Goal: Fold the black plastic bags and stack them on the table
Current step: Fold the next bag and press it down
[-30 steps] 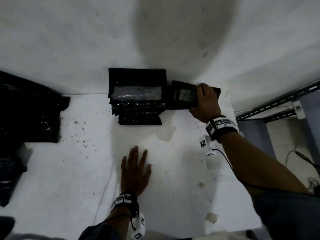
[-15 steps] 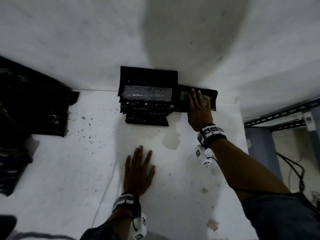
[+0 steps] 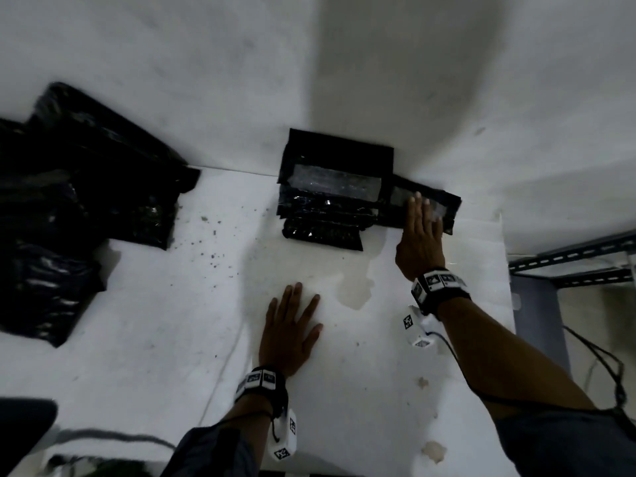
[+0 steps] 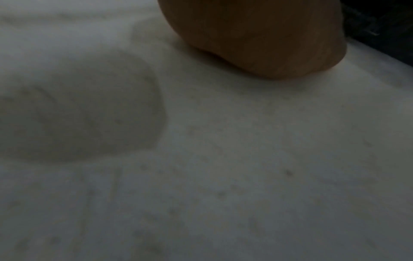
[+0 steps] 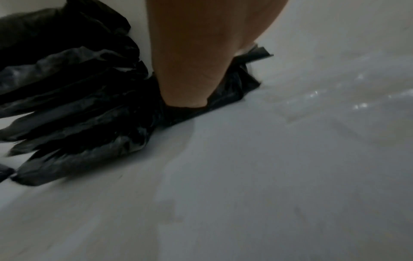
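A stack of folded black bags [image 3: 330,197] leans against the wall at the back of the white table [image 3: 172,321]. Right beside it lies one more folded black bag [image 3: 399,206], and my right hand [image 3: 421,232] presses flat on it with straight fingers. In the right wrist view the palm [image 5: 190,70] bears down on that folded bag [image 5: 232,91], with the stack [image 5: 73,109] to its left. My left hand [image 3: 292,335] rests flat on the bare table, nearer to me, holding nothing; the left wrist view shows only its heel [image 4: 257,35] on the surface.
A heap of unfolded black bags [image 3: 69,208] covers the table's left side up to the wall. A metal shelf frame [image 3: 568,259] stands past the table's right edge. Stains [image 3: 354,287] mark the table between my hands.
My right hand gripped the folded bag a second ago, laid it down beside the stack and now presses it flat with fingers straight. The left hand has stayed put.
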